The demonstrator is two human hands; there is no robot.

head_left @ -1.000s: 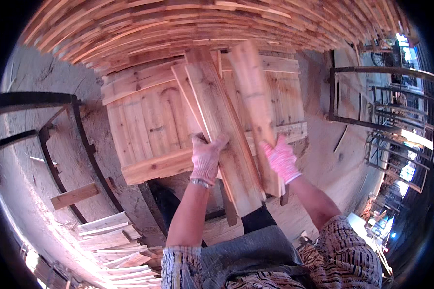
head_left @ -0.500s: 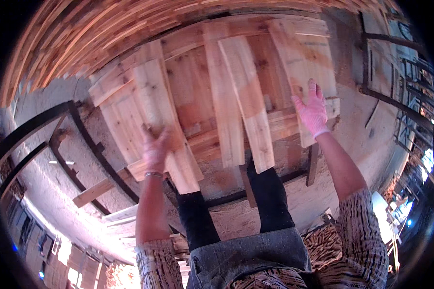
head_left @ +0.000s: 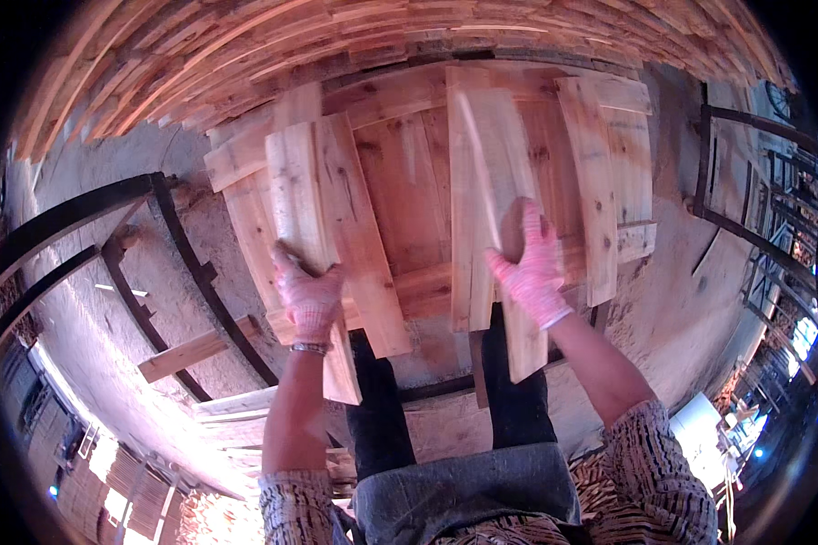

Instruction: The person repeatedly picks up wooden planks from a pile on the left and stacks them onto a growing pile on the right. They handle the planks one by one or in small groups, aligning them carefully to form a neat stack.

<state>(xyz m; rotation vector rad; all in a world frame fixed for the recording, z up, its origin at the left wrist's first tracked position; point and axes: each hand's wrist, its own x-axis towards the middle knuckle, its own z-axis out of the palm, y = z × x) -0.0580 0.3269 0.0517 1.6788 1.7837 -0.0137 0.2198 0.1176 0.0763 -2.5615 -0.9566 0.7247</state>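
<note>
Three loose boards (head_left: 591, 191) lie spaced across the slatted wooden panel (head_left: 413, 154), already down; two others are not yet released. The left hand (head_left: 309, 295) is closed about the left board (head_left: 293, 182), thumb and fingers on opposite edges. The right hand (head_left: 529, 272) grips the right board (head_left: 511, 136), thumb at its left edge, fingers spread along the other side. Both held boards are over the panel, tilted, their lower ends overhanging its near edge above the person's legs (head_left: 373, 400). A wide gap separates the hands. The timber stack (head_left: 409, 36) limits room beyond the far edge; floor (head_left: 654, 300) extends at the right towards a dark frame (head_left: 703, 163)
</note>
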